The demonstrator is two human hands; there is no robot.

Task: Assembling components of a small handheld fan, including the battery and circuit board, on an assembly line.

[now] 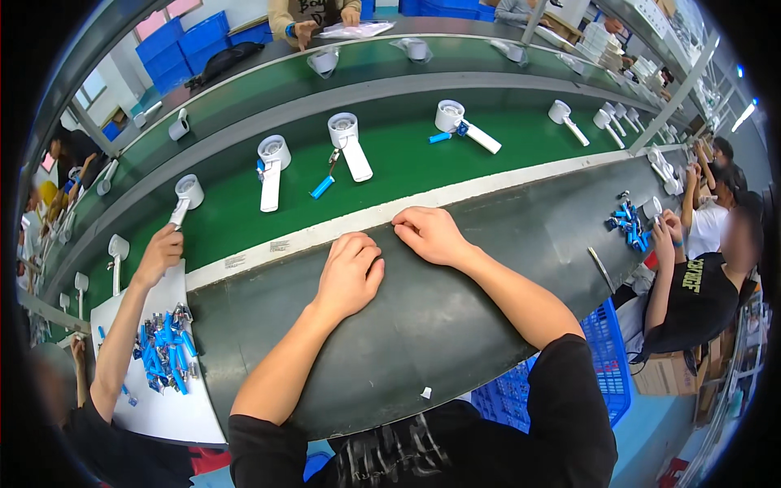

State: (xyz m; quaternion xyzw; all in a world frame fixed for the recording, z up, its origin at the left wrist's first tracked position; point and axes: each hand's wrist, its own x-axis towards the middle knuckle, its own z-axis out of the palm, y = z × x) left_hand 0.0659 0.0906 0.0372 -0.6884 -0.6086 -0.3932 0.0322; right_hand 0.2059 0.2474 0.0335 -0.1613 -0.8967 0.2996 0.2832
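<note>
My left hand (350, 275) rests loosely closed on the dark work surface (455, 325), its fingers curled and nothing visible in them. To its right my right hand (431, 234) lies in a similar curl at the surface's far edge, also with nothing showing. Beyond them on the green conveyor belt (390, 207) lie white handheld fans. One fan (352, 154) has a blue cylindrical battery (322, 187) on wires beside its handle. Another fan (273, 167) lies to its left, and a further fan (472, 126) sits to the right with a blue battery next to it.
At left a co-worker's hand (161, 254) touches a fan (188, 195) above a pile of blue batteries (167, 350) on a white board. Another battery pile (626, 224) lies by a co-worker at right. A blue crate (608, 358) stands below; a white scrap (426, 393) lies near me.
</note>
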